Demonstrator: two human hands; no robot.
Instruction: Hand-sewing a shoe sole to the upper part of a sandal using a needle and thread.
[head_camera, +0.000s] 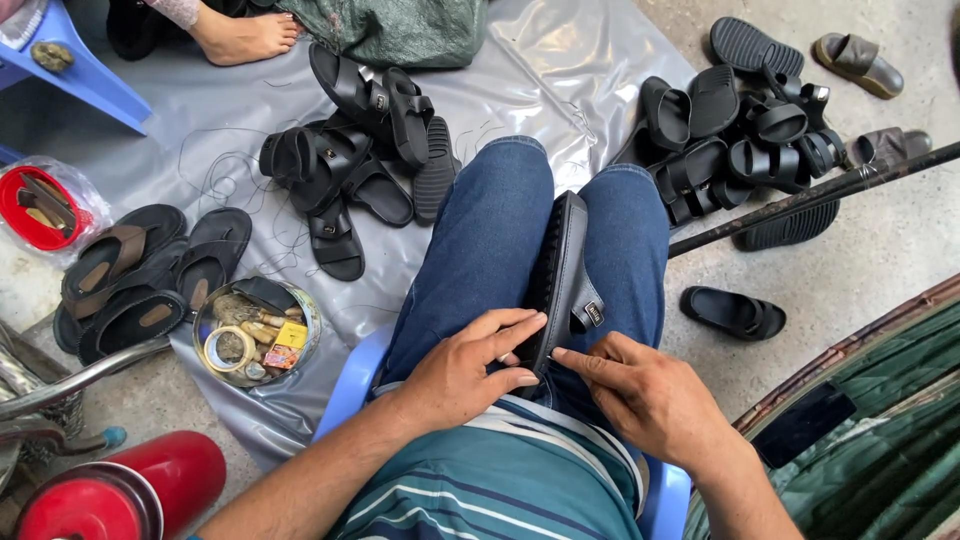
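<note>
A black sandal (565, 270) stands on its edge between the person's knees, clamped by the blue jeans (490, 250), its ridged sole facing left and its strap side facing right. The left hand (470, 370) wraps around the near end of the sandal, fingers curled over the sole edge and holding it steady. The right hand (640, 395) sits just beside it on the strap side, thumb and forefinger pinched narrowly together at the sandal's rim; whether something thin is held in that pinch cannot be told. The person sits on a pale blue plastic chair (345, 385) that stands at the near edge of a grey plastic sheet (560, 70) spread on the concrete floor. On the sheet, towards its far middle, lies a heap of black sandals (355, 150), with loose dark thread trailing around it. Near the sheet's left edge rest several brown-strapped sandals (140, 270), and just beside them, by the near left corner, stands a round tin (257, 333) with a roll of tape and small odds and ends inside. Off the sheet's right edge a second pile of black sandals (740, 130) lies on the floor, with a dark pole (820, 195) slanting in front of it and a single black sandal (733, 312) nearer. A bare foot (245, 35) of another person rests at the sheet's far left.
</note>
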